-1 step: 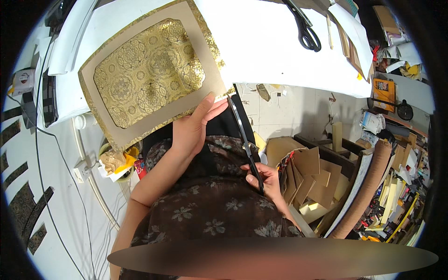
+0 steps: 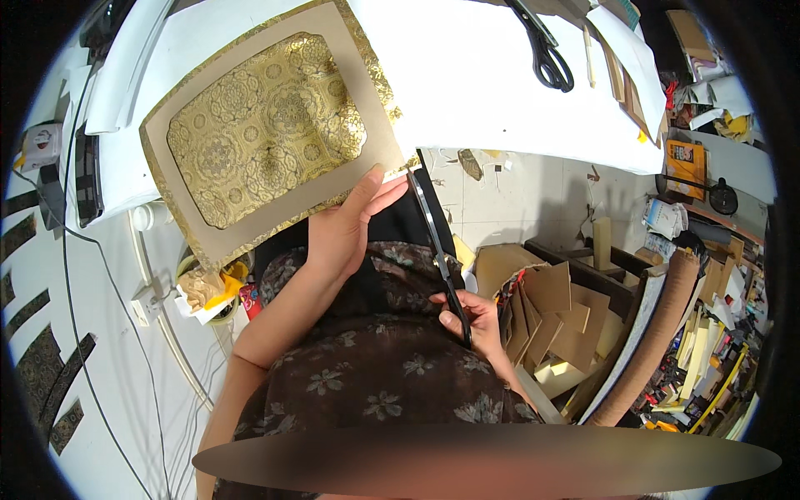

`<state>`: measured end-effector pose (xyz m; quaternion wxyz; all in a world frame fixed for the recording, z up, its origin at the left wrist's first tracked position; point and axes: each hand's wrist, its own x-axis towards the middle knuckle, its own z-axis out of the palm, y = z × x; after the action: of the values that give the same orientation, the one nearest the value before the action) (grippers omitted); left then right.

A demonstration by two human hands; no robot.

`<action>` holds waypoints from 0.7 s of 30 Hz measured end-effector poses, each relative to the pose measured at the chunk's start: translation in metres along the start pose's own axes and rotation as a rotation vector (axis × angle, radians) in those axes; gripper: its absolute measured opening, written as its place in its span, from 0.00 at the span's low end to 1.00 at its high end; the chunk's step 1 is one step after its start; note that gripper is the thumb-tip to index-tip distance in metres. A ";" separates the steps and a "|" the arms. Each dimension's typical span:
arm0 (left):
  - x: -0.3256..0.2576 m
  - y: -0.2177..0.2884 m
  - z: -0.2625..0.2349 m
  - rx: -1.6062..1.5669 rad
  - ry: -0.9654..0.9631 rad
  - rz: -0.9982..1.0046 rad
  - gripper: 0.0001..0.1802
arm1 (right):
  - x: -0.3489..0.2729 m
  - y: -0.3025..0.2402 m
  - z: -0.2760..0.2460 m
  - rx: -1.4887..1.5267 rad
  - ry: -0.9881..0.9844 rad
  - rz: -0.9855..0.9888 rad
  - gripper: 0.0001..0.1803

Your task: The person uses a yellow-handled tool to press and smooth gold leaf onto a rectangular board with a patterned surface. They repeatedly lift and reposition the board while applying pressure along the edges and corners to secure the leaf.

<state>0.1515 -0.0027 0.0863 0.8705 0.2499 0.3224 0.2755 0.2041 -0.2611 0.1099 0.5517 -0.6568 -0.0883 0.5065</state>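
I have the left forearm [image 2: 279, 321] slanting up and to the right, bare, with the left hand [image 2: 340, 232] pinching: thumb [image 2: 364, 192] on top, fingers [image 2: 388, 197] stretched nearly straight beneath it. Lower and farther right, I see the right hand [image 2: 479, 321] curled in a grip, thumb bent inward, its bare wrist [image 2: 505, 365] angling up from the lower right.

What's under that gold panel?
The left hand grips the panel by a corner, thumb on top, fingers partly underneath. White tabletop shows beyond; anything else below is covered.
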 end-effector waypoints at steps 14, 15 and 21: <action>0.000 -0.002 0.000 0.004 -0.007 0.003 0.12 | 0.000 -0.002 0.000 -0.026 0.007 0.019 0.16; 0.000 -0.002 0.001 0.006 0.004 -0.004 0.12 | 0.000 -0.004 0.001 -0.017 0.009 0.015 0.15; 0.000 -0.003 0.001 0.010 0.010 -0.010 0.12 | -0.001 -0.003 0.000 -0.019 0.012 0.048 0.15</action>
<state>0.1527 -0.0051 0.0856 0.8690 0.2513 0.3294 0.2706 0.2052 -0.2605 0.1132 0.5336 -0.6671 -0.0740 0.5145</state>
